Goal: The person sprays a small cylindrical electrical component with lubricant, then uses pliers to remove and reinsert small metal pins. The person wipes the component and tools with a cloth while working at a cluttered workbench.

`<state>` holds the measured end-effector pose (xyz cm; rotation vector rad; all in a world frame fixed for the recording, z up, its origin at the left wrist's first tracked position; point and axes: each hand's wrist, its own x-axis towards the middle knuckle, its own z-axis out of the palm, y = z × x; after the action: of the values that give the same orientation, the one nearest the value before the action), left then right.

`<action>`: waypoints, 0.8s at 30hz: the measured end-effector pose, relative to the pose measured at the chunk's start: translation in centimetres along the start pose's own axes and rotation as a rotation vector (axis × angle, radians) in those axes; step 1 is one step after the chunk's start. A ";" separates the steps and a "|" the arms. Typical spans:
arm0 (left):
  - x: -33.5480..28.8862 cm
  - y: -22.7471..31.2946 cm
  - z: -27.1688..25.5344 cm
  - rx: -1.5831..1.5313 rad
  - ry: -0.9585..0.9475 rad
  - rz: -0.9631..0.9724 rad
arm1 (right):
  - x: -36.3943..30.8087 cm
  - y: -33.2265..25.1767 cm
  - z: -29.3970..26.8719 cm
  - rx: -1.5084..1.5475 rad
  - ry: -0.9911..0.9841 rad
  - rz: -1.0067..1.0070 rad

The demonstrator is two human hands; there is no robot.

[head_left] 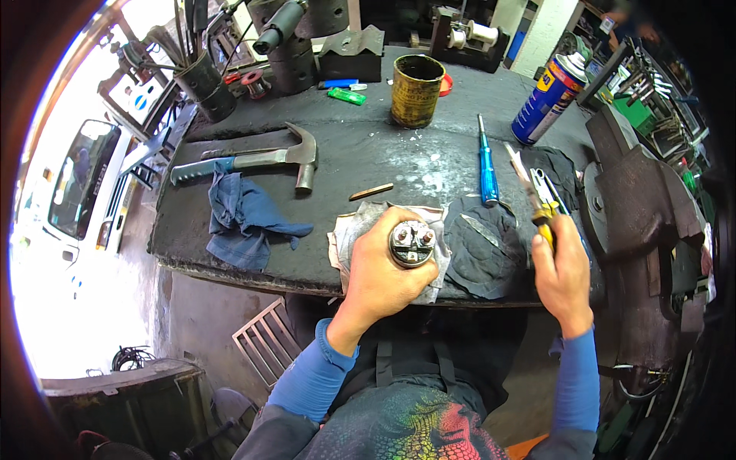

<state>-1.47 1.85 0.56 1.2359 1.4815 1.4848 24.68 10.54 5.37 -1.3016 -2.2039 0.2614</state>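
My left hand (pixel 389 268) wraps around a starter solenoid (pixel 412 254), a dark cylinder whose end with two copper-coloured studs faces up. It is over a grey cloth (pixel 359 234) near the bench's front edge. To the right, my right hand (pixel 563 268) is closed on the yellow-and-black handle of what looks like a soldering iron (pixel 543 218), its metal shaft pointing up and away. The iron is apart from the solenoid. A round dark cloth (pixel 483 257) lies between my hands. Beyond that cloth rests a blue-handled screwdriver (pixel 488 165).
On the dark bench (pixel 345 130) are a claw hammer (pixel 253 159), a blue rag (pixel 241 218), a stained yellow can (pixel 416 96) and a blue spray can (pixel 546 103). A green lighter (pixel 346 96) lies farther back. A heavy bench vise (pixel 640 207) borders the right.
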 end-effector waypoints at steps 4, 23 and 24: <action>-0.1 -0.5 0.0 0.013 0.006 0.008 | -2.9 -3.6 -2.5 -0.046 -0.161 -0.128; -0.2 -0.6 0.5 0.064 0.049 0.057 | -6.0 -8.6 -2.7 -0.463 -0.234 -0.243; -0.3 -0.6 0.6 0.073 0.060 0.074 | -6.1 -8.8 -2.7 -0.484 -0.242 -0.245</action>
<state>-0.86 1.86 -0.14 1.3122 1.5573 1.5404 21.89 0.53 9.18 -1.2679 -2.7183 -0.2381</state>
